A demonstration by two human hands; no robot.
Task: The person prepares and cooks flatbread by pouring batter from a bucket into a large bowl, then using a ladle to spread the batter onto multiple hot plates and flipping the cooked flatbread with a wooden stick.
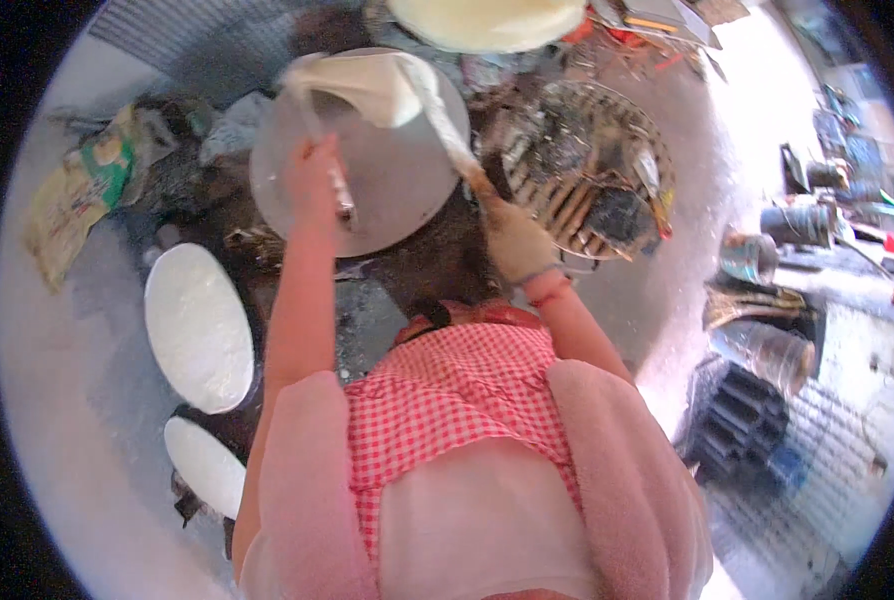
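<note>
In front of me lies a wide round grey griddle plate [394, 187]. A thin cream-coloured sheet [357, 86], possibly cooked batter, is raised in folds over its far part. My left hand [313, 169], bare and blurred, is closed around a slender tool [342, 191] above the plate's left side. My right hand [518, 236] wears a tan glove and sits beyond the plate's right edge. It grips the lower end of a long whitish strip [436, 109] that reaches up to the sheet. Whether this strip is a coated stick or part of the sheet is unclear.
Two round white surfaces [199, 330] [205, 465] stand at left. Beyond the griddle is a large pale-yellow disc [492, 22]. A round slatted basket [541, 180] with sticks and debris lies right. Farther off are a printed sack [79, 187], buckets [796, 225] and a black crate [739, 420].
</note>
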